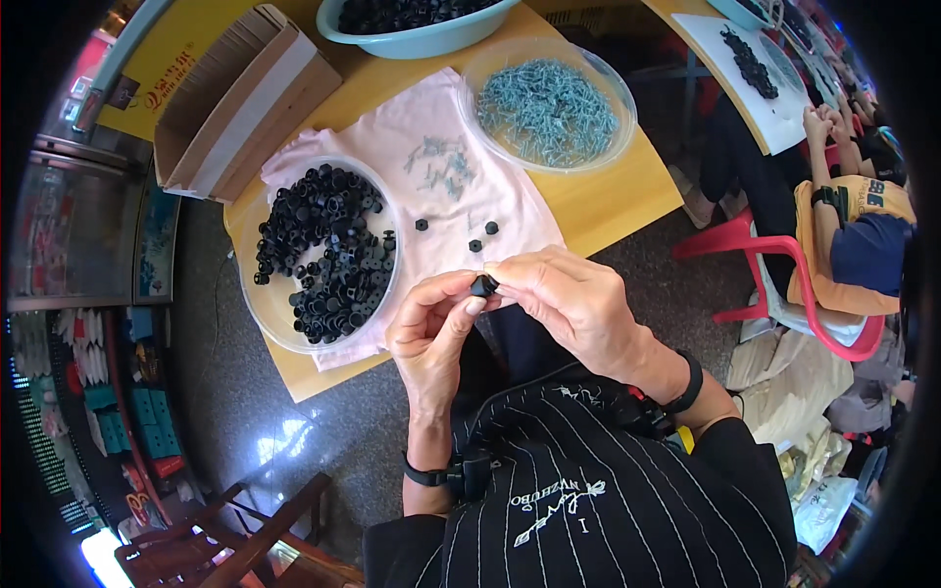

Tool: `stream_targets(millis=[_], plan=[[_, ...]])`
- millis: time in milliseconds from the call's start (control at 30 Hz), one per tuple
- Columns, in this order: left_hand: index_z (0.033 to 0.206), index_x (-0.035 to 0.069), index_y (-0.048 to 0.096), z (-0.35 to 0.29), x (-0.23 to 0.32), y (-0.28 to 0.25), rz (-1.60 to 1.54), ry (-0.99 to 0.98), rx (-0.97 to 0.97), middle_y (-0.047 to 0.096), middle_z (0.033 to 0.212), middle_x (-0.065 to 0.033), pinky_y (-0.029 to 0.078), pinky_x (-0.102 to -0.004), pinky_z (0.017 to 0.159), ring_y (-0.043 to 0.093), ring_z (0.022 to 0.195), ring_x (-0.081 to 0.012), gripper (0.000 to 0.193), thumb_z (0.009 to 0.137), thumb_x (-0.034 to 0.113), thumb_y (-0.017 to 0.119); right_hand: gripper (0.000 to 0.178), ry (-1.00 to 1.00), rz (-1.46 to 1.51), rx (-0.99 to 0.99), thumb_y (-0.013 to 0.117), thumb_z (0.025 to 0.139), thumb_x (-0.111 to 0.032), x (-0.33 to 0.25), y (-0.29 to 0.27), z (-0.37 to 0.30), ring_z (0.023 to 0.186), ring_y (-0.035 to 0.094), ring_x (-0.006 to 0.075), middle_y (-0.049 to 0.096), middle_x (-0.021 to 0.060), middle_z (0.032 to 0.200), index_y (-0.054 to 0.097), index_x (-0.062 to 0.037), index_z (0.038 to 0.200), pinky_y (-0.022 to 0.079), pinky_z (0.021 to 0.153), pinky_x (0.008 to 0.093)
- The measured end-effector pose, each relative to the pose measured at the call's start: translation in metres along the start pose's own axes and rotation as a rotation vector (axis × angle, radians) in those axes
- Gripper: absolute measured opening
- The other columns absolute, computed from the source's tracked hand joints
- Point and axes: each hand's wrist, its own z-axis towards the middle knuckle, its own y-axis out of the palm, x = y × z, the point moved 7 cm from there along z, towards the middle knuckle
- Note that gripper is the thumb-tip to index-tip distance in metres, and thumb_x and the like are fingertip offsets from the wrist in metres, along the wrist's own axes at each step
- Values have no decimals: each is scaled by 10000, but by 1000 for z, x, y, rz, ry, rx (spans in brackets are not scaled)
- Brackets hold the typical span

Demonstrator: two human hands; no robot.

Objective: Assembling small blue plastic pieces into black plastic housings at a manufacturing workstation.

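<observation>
Between my fingertips, near the table's front edge, is a small black plastic cap (483,285). My left hand (432,318) pinches it from the left with thumb and forefinger. My right hand (569,299) grips it from the right, its fingers curled together. Beyond my hands, a few loose black caps (475,245) lie on a pale pink cloth (392,147). Farther back on the cloth is a small scatter of silvery screws (441,167). A round clear tub (251,294) full of black caps stands to the left, and another clear tub (627,108) holds many bluish screws.
An open cardboard box (245,108) stands at the table's back left. Behind the cloth is a pale blue basin (421,41) of black parts. A red chair (804,284) with a seated person is at the right, beside another table (784,127). Wooden furniture (255,539) stands lower left.
</observation>
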Motion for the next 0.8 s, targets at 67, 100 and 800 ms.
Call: stream_targets(millis=[67,100,800], plan=[[1083,-65,604,1,2,1,11,3,4,638,1095,-159,578,-347,863,670,944,-221,223,864,-104,623,239,19,35,10,686,796,31,3,1,1,833,671,258,671,131,918,664,20,1034,547,708,324],[1078,-64,607,1,3,1,22,7,8,643,1086,-152,573,-333,860,673,934,-216,223,860,-102,631,223,38,71,21,685,799,27,6,1,2,832,665,259,665,128,912,667,11,1021,541,708,325],[1040,-12,629,-1,-12,3,-168,-136,160,684,1031,-134,537,-317,857,671,938,-195,190,858,-39,678,345,4,-27,-30,712,736,22,6,12,4,801,595,256,585,129,929,608,34,1065,516,698,334]])
